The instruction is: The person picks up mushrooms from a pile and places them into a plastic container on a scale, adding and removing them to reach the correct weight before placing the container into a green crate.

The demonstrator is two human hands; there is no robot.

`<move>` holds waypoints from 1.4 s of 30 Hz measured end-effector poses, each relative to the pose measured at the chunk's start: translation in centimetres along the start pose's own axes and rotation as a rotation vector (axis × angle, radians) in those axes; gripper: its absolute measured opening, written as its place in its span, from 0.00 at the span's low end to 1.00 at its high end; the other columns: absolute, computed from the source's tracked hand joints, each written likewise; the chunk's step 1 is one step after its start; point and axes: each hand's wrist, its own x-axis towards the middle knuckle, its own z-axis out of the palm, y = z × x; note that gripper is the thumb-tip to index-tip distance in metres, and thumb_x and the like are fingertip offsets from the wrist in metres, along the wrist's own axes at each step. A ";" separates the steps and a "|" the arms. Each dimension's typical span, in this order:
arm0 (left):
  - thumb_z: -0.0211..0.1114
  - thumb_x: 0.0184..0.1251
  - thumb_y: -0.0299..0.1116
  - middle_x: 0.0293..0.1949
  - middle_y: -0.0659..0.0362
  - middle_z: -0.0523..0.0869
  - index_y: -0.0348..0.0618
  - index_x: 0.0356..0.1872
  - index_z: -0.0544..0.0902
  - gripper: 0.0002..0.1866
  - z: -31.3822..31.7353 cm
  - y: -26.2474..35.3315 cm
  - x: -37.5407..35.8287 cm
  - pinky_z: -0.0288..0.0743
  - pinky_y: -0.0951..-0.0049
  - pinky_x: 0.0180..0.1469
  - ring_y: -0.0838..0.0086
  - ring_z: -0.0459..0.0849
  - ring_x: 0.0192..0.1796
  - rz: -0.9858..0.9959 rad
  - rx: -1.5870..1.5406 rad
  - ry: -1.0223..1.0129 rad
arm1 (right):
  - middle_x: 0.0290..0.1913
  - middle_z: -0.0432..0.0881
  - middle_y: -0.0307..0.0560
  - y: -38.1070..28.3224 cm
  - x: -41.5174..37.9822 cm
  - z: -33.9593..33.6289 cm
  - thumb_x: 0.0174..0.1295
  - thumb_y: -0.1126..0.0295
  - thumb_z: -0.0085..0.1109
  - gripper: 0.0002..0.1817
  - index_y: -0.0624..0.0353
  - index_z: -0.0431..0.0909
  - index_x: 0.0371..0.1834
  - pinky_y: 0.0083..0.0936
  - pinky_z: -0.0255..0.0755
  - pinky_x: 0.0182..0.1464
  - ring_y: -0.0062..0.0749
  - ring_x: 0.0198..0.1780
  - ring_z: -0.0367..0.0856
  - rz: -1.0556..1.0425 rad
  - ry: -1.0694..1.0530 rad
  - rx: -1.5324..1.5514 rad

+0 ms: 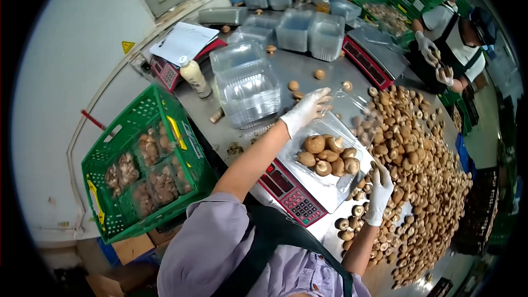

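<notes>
A clear plastic clamshell box (pixel 352 181) holding several brown mushrooms (pixel 328 155) rests on the white platform of a scale (pixel 291 193). Its transparent lid (pixel 360 111) stands folded back toward the mushroom pile. My left hand (pixel 308 111), in a white glove, reaches to the lid's left edge, fingers stretched out and a little apart. On the box's right side is my gloved right hand (pixel 379 195). Its fingers point away from me, fairly straight, with the fingertips at the edge of the loose mushroom pile (pixel 418 187).
At left, a green crate (pixel 181 173) contains packed mushroom boxes. Stacked empty clear boxes (pixel 247 96), a cream bottle (pixel 194 77) and papers (pixel 184 43) lie beyond my left arm. A second scale (pixel 368 63) stands farther back. Across the table a person (pixel 459 44) in gloves handles mushrooms.
</notes>
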 end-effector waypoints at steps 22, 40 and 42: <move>0.70 0.44 0.32 0.48 0.58 0.78 0.49 0.47 0.77 0.24 3.0 -0.8 -11.8 0.61 0.59 0.60 0.60 0.73 0.55 0.569 1.420 0.151 | 0.44 0.83 0.47 -3.8 -0.9 2.0 0.62 0.74 0.56 0.11 0.62 0.80 0.47 0.25 0.67 0.56 0.30 0.49 0.78 -0.177 -0.108 -0.157; 0.68 0.50 0.23 0.59 0.49 0.72 0.38 0.54 0.76 0.25 8.8 -2.5 -12.4 0.66 0.65 0.62 0.58 0.72 0.60 0.605 1.274 -0.119 | 0.38 0.79 0.62 -0.6 -8.2 0.0 0.61 0.63 0.52 0.18 0.59 0.70 0.51 0.37 0.72 0.45 0.52 0.41 0.80 -0.127 -0.063 0.078; 0.65 0.55 0.27 0.62 0.48 0.70 0.39 0.55 0.75 0.24 7.4 -3.3 -11.2 0.61 0.64 0.65 0.58 0.68 0.64 0.574 1.398 -0.060 | 0.36 0.80 0.57 2.7 -9.8 -1.8 0.60 0.63 0.52 0.17 0.57 0.71 0.50 0.35 0.72 0.44 0.47 0.39 0.81 -0.066 0.056 0.173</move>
